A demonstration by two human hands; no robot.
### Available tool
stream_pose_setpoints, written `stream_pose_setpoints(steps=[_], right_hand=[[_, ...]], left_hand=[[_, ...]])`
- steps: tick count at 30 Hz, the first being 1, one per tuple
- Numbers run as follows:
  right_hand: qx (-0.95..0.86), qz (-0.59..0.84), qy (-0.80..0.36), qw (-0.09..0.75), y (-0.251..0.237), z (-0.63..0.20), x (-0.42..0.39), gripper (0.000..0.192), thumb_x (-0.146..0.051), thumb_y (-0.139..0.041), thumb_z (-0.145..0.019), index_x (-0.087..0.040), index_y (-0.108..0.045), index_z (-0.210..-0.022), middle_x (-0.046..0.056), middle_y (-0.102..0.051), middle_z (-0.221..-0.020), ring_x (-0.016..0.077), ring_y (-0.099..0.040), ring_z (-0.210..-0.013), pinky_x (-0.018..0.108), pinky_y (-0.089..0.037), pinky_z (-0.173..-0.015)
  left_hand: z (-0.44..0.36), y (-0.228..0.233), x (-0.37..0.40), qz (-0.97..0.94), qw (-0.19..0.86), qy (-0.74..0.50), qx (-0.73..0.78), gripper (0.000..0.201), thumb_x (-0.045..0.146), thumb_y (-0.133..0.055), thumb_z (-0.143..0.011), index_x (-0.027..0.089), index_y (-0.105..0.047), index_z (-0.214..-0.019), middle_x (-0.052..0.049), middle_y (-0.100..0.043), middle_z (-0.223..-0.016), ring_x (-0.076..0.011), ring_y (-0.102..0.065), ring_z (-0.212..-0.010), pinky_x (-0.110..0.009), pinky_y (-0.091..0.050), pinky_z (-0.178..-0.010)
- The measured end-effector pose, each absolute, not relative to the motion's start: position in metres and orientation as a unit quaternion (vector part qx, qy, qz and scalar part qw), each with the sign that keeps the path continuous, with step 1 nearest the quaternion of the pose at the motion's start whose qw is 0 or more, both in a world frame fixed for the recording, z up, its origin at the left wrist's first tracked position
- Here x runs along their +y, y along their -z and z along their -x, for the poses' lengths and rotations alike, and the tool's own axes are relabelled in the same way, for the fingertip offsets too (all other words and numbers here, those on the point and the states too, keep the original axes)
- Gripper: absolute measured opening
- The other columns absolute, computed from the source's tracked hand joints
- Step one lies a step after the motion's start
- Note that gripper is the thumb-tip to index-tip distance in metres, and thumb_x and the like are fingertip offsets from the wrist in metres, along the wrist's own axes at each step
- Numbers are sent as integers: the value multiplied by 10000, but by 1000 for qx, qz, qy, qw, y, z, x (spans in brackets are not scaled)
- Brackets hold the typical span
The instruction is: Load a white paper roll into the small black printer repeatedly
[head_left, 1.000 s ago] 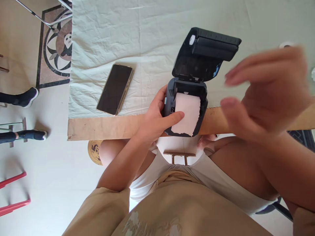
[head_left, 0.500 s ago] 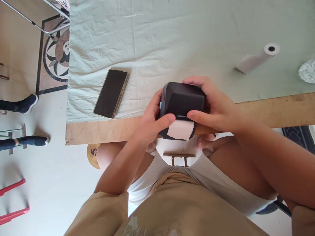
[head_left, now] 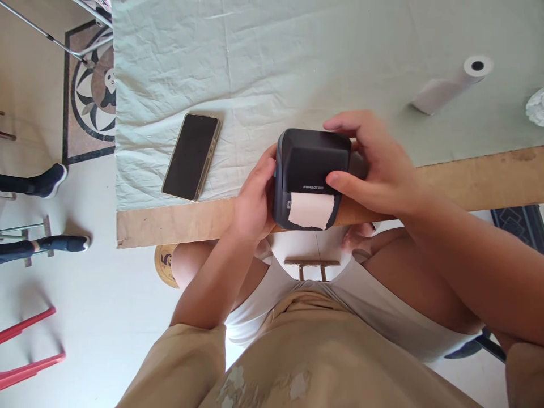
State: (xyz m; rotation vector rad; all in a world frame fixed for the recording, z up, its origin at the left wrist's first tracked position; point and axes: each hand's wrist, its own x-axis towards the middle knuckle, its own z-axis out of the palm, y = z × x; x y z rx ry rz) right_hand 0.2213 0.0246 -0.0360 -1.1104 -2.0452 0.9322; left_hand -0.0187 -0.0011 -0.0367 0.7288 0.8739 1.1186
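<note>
1. Small dark label printer point(head_left: 312, 164) sits at the near edge of the table point(head_left: 178, 224), partly on the bare wooden strip, partly on the pale green cloth point(head_left: 263, 62). Lid is down.
2. Strip of pale pink paper point(head_left: 310, 209) hangs from the front slot; lower edge is torn and uneven.
3. Left hand point(head_left: 253, 198) cups the printer's left side, palm against the casing, fingers mostly hidden behind it. Grasping the body.
4. Right hand point(head_left: 374, 164) wraps the right side: fingers curl over the far top corner, thumb lies along the front edge of the lid, just above the paper. Also grasping.
5. Smartphone point(head_left: 191, 157), screen dark, lies flat on the cloth, left of the printer, apart from it.
6. White paper roll point(head_left: 453, 85) lies on its side at far right of the cloth, well apart from both hands.
7. Crumpled white scrap point(head_left: 536, 106) at the right frame edge.
</note>
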Motion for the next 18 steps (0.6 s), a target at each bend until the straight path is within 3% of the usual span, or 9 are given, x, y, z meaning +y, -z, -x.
stream_pose_setpoints(steps=[4, 9, 13, 15, 16, 18], right_hand=[[-803, 385, -322, 323, 29, -228, 20, 694, -813, -560, -1111, -334, -583, -1613, 108, -630, -1617, 254, -651, -1523, 514, -669, -1250], [-857, 334, -242, 309, 27, -234, 20, 761, -691, -760, -1070, -374, -490, -1707, 91, -611, -1622, 218, -636, -1580, 397, -734, -1200], [-872, 324, -126, 345, 24, -237, 19, 787, -660, -804, -1047, -295, -516, -1683, 138, -639, -1532, 229, -664, -1491, 387, -746, -1136], [-867, 336, -51, 365, 19, -235, 14, 668, -624, -816, -1041, -275, -619, -1575, 125, -702, -1345, 208, -725, -1273, 370, -735, -1019], [-857, 351, -29, 375, 16, -232, 11, 517, -559, -789, -1069, -278, -668, -1485, 86, -722, -1178, 165, -740, -1089, 324, -697, -890], [-816, 404, -43, 411, 10, -225, 5, 174, -384, -642, -1154, -260, -704, -1260, 8, -693, -913, 80, -701, -789, 249, -506, -644]], left_hand=[[18, 34, -3, -335, 690, -516, 381, 309, 566, -729, -1139, 287, -862, -1123, -41, -780, -1013, -299, -756, -1342, -416, -642, -1179], [21, 31, -3, -354, 696, -492, 385, 259, 548, -800, -1089, 298, -856, -1127, -80, -824, -1032, -407, -655, -1573, -448, -630, -1222], [19, 30, -1, -343, 692, -499, 394, 202, 473, -796, -1089, 277, -831, -1058, -72, -820, -1005, -394, -629, -1635, -439, -608, -1297], [17, 28, -2, -316, 695, -511, 394, 248, 493, -776, -1103, 264, -810, -1013, -60, -816, -1015, -369, -669, -1595, -415, -633, -1259], [16, 27, -2, -305, 699, -516, 391, 287, 525, -764, -1109, 260, -805, -1008, -55, -810, -1015, -358, -699, -1557, -394, -657, -1201], [14, 25, -4, -302, 703, -515, 387, 328, 585, -776, -1101, 261, -820, -1075, -47, -815, -1042, -336, -755, -1475, -339, -682, -1038]])
